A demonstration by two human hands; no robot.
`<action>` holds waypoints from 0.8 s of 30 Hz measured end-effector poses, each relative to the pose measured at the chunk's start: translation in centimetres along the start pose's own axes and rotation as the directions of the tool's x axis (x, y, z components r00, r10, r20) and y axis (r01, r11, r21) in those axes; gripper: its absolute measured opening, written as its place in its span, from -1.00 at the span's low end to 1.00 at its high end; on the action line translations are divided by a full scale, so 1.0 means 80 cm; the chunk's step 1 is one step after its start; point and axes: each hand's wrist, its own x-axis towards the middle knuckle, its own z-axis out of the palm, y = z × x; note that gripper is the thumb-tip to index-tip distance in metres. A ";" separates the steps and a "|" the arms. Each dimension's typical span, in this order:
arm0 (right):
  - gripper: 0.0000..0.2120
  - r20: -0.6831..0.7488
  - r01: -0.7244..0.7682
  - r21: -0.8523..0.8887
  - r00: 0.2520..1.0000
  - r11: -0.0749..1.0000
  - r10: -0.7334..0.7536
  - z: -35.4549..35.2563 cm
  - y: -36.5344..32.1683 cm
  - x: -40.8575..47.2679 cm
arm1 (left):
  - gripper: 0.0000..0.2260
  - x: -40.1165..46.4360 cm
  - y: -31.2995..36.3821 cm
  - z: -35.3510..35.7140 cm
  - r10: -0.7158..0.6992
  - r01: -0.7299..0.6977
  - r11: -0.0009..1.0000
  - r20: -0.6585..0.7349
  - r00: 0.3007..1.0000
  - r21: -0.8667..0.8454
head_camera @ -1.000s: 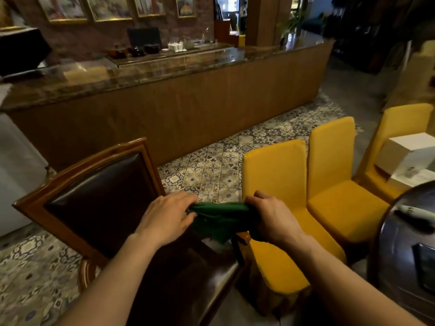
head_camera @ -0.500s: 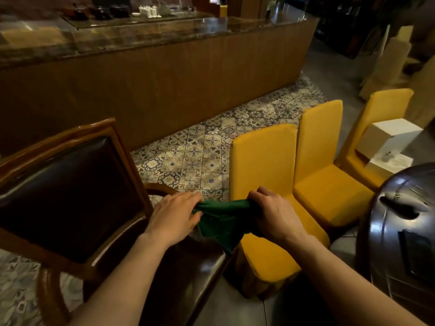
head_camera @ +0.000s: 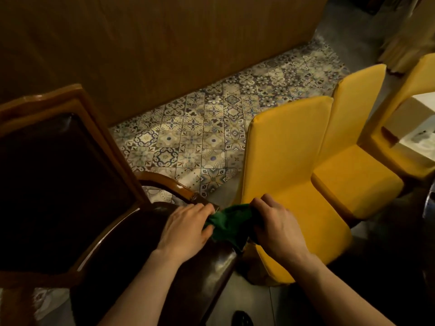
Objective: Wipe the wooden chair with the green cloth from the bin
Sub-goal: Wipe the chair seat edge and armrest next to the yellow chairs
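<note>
Wood panelling of the counter (head_camera: 153,43) filled the top of the view, dark brown and plain. Below it the floor (head_camera: 200,137) was laid with patterned tiles in blue, grey and cream. At the left stood the wooden chair (head_camera: 77,109), with a glossy brown frame, a dark leather-like back pad and a dark shiny seat; its curved armrest (head_camera: 169,184) ran from the back toward the hands. At the right three yellow chairs stood side by side: the nearest yellow chair (head_camera: 287,149) just beside the wooden one, the second yellow chair (head_camera: 353,180) next to it, and the third yellow chair (head_camera: 421,81) at the edge, with a pale box (head_camera: 419,128) resting on its seat.

The left hand (head_camera: 186,229) was over the front corner of the dark seat, near the end of the armrest, and its fingers were closed on the left end of the green cloth (head_camera: 228,225). The right hand (head_camera: 275,229) was over the gap between the wooden chair and the nearest yellow chair, its fingers clenched on the right end of the cloth. The cloth was deep green, soft and crumpled, bunched between the two hands, with one corner hanging down at the edge of the seat. Whether it pressed on the wood, I could not tell. A dark shoe (head_camera: 241,318) showed at the bottom.
</note>
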 end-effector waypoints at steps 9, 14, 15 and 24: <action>-0.75 0.090 0.032 0.046 0.995 0.998 -0.036 0.082 0.029 0.067 | -0.81 0.069 -0.026 0.081 -0.016 0.016 1.000 -0.002 1.000 -0.011; -0.60 0.237 0.034 0.041 0.971 0.999 -0.043 0.133 0.057 0.074 | -0.73 0.100 -0.053 0.126 0.064 -0.066 0.998 0.083 0.994 0.020; -0.53 0.244 0.032 0.041 0.969 0.999 -0.041 0.141 0.059 0.074 | -0.65 0.104 -0.061 0.131 0.076 -0.075 0.997 0.135 0.988 -0.008; -0.46 0.198 -0.018 0.040 0.980 0.999 0.009 0.191 0.057 0.072 | -0.44 0.152 -0.115 0.144 0.072 -0.036 0.979 0.176 0.982 -0.199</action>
